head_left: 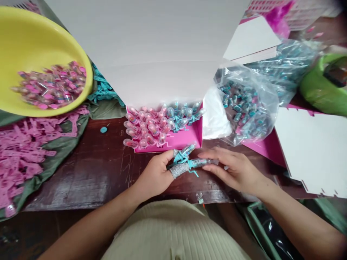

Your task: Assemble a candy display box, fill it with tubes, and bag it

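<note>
My left hand (159,171), with grey wrapping on its fingers, holds teal plastic pieces (181,157) just in front of the pink box. One clear capsule with teal contents (189,147) sticks up from them. My right hand (234,168) pinches the end of another clear capsule (200,162), which lies against the teal pieces. Behind both hands, the pink box (187,138) has its large white lid raised. Pink capsules (148,126) stand in rows on its left, teal ones (184,115) at its back right. The box's front right part shows bare pink.
A yellow basin (46,27) of pink capsules and a pile of pink plastic pieces (24,151) are at left. At right are an open clear bag (264,104) of teal capsules, white sheets (314,144) and a green container (320,81). A teal disc (103,129) lies on the table (89,173).
</note>
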The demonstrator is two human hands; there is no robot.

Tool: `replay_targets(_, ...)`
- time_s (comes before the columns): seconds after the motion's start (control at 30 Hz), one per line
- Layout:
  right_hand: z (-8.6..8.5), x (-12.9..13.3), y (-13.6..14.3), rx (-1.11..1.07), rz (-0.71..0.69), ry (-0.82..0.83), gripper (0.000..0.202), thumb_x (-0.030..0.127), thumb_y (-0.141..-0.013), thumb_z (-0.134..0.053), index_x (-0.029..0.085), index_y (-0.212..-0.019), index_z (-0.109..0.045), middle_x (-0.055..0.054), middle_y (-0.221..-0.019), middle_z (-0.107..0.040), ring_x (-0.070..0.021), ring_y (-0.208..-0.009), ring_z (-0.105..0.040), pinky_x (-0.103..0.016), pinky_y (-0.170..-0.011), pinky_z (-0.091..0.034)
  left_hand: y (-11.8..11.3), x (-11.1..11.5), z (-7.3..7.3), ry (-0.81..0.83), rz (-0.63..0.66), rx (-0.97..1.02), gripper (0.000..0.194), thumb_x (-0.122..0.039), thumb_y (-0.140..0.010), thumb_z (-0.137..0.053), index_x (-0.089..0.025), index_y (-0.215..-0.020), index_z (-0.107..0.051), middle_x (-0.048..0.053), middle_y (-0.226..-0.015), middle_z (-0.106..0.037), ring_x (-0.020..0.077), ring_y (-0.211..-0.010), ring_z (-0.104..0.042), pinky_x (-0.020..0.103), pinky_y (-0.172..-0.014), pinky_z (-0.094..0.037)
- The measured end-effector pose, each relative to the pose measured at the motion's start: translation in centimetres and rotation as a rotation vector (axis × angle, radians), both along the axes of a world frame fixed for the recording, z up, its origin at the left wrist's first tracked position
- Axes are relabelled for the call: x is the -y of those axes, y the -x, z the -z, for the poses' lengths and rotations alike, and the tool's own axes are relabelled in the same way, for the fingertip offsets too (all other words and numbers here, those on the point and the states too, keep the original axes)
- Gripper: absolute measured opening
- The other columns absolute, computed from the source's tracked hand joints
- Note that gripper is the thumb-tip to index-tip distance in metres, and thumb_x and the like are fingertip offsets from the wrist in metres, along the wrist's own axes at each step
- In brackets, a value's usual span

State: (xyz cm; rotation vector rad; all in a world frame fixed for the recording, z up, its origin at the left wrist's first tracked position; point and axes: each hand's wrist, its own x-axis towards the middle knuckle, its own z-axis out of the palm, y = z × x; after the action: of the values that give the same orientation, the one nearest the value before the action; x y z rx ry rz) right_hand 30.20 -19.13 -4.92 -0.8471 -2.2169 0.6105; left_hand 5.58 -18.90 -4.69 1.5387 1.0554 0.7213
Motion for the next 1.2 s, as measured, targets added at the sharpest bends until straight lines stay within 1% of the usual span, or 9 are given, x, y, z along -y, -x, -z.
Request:
replay_targets(0.17,-0.2,0.0,0.9,-0.011,0.03,0.003,0.024,0.02,-0.1,-0.06,0.017,-0.123,-0.063,-0.008,-0.113,-0.075,-0.016,-0.102,-0.072,-0.025,-0.091,-0.056,0.4,0.7,0.0,-0.21,0.0,-0.119,0.017,-0.026,-0.096,-0.061,-0.018,-0.109,-0.069,0.004,-0.102,-0.072,0.019,-0.093,-0.065,0.03,-0.085,-0.05)
replay_targets(0.33,0.3,-0.1,1.0,-0.034,-0.031,0.475,0.039,0.037,-0.106,-0.048,0.018,-0.076,-0.064,0.002,-0.061,-0.064,-0.0092,-0.052,-0.06,-0.02,-0.052,-0.047,1.1,1.0,0.1,-0.445,-0.004,-0.363,0.009,-0.023,-0.093,-0.062,-0.017,-0.094,-0.069,0.005,-0.092,-0.068,0.0188,-0.085,-0.061,0.029,-0.074,-0.046)
replay_targets(0.47,0.5,-0.9,-0.3,-0.124,-0.01,0.466,0.034,0.043,-0.1,-0.059,0.022,-0.127,-0.066,-0.008,-0.11,-0.075,-0.0177,-0.085,-0.072,-0.026,-0.067,-0.057,0.8,0.2,-0.8,-0.132,-0.021,-0.106,0.015,-0.032,-0.092,-0.066,-0.019,-0.1,-0.068,0.002,-0.09,-0.07,0.0144,-0.08,-0.062,0.027,-0.076,-0.05)
replay_targets(0.53,0.1,-1.3,-0.7,-0.16,-0.027,0.37,0.077,0.04,-0.091,-0.073,0.032,-0.157,-0.036,-0.011,-0.146,-0.057,-0.0218,-0.102,-0.07,-0.028,-0.072,-0.059,0.2,0.0,-1.2,0.147,0.015,-0.001,0.02,-0.037,-0.092,-0.065,-0.017,-0.091,-0.066,-0.001,-0.075,-0.065,0.0093,-0.059,-0.054,0.021,-0.056,-0.045)
replay_targets(0.6,-0.6,-1.7,-0.7,-0.151,-0.145,0.308,0.092,0.035,-0.087,-0.079,0.039,-0.161,-0.024,-0.01,-0.159,-0.043,-0.0216,-0.109,-0.069,-0.029,-0.076,-0.06,-0.5,0.1,-1.5,0.398,0.129,0.031,0.027,-0.042,-0.092,-0.062,-0.016,-0.084,-0.064,-0.003,-0.066,-0.06,0.0065,-0.045,-0.044,0.019,-0.043,-0.036)
replay_targets(0.67,-1.6,-2.1,-0.8,-0.122,-0.312,0.256,0.073,0.032,-0.088,-0.078,0.038,-0.153,-0.044,-0.008,-0.151,-0.052,-0.0209,-0.112,-0.067,-0.032,-0.086,-0.059,-0.9,0.3,-1.9,0.475,0.279,0.011,0.033,-0.045,-0.095,-0.057,-0.015,-0.084,-0.065,-0.001,-0.068,-0.062,0.0081,-0.046,-0.048,0.02,-0.042,-0.039)
replay_targets(0.77,-3.0,-2.9,-1.6,-0.113,-0.306,0.168,0.038,0.032,-0.088,-0.077,0.034,-0.125,-0.068,-0.003,-0.116,-0.071,-0.0201,-0.105,-0.069,-0.034,-0.088,-0.058,-0.6,-0.4,-2.8,-0.053,0.255,-0.183,0.036,-0.049,-0.097,-0.058,-0.016,-0.1,-0.071,0.007,-0.09,-0.073,0.0186,-0.078,-0.068,0.03,-0.068,-0.056)
replay_targets(0.93,-3.1,-6.1,-2.0,0.241,0.379,-0.216,0.023,0.045,-0.094,-0.067,0.027,-0.107,-0.072,-0.007,-0.108,-0.072,-0.0255,-0.092,-0.069,-0.038,-0.073,-0.053,0.8,-4.8,-3.7,-1.134,-0.057,-0.726,0.025,-0.025,-0.099,-0.057,-0.018,-0.118,-0.071,0.012,-0.143,-0.063,0.0329,-0.133,-0.054,0.051,-0.109,-0.042)
replay_targets(1.2,-2.5,-8.1,1.6,0.704,0.472,-0.248,0.031,0.05,-0.097,-0.06,0.02,-0.1,-0.068,-0.006,-0.101,-0.072,-0.023,-0.085,-0.068,-0.03,-0.055,-0.032,0.5,-7.5,-2.4,-1.204,0.036,-0.945,0.029,-0.017,-0.1,-0.051,-0.021,-0.126,-0.065,0.009,-0.127,-0.073,0.0289,-0.125,-0.06,0.054,-0.099,-0.037)
